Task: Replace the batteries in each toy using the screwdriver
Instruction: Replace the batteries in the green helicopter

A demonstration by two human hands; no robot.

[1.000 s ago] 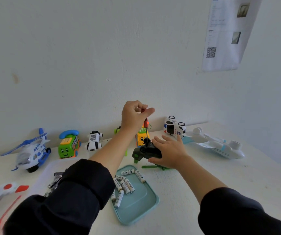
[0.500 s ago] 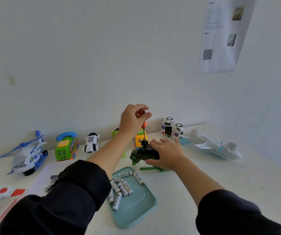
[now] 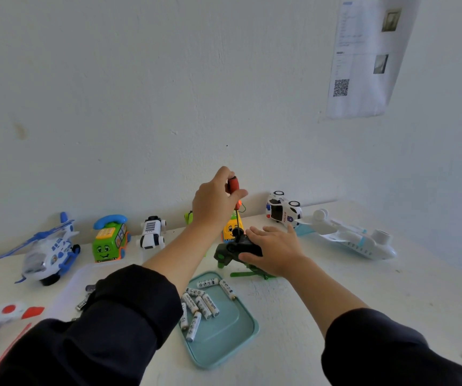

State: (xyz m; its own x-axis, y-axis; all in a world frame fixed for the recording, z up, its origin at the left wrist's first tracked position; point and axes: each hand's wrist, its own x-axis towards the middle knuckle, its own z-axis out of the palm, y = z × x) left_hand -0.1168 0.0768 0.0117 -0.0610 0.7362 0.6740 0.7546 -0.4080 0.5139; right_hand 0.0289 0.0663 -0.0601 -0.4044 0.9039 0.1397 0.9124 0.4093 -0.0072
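The left hand [image 3: 213, 201] curls its fingers and thumb around the ribbed red plastic handle of the small screwdriver [image 3: 233, 186], held upright, its thin dark metal shaft running straight down into the top of the dark grey and green plastic toy [image 3: 234, 250]. The right hand [image 3: 273, 250] lies over that toy's right side, fingers straight and spread on its top, thumb against its near face. The toy is blocky and matte, with green legs under it and a flat green blade-like part [image 3: 252, 274] lying on the white table [image 3: 335, 288] just below the right hand. Just in front of the toy sits the smooth teal rounded-rectangle plastic tray [image 3: 224, 338], holding white cylindrical batteries [image 3: 202, 302] heaped at its far end. Behind the toy, partly hidden by it, stands a yellow plastic toy car with a cartoon face [image 3: 231, 228]
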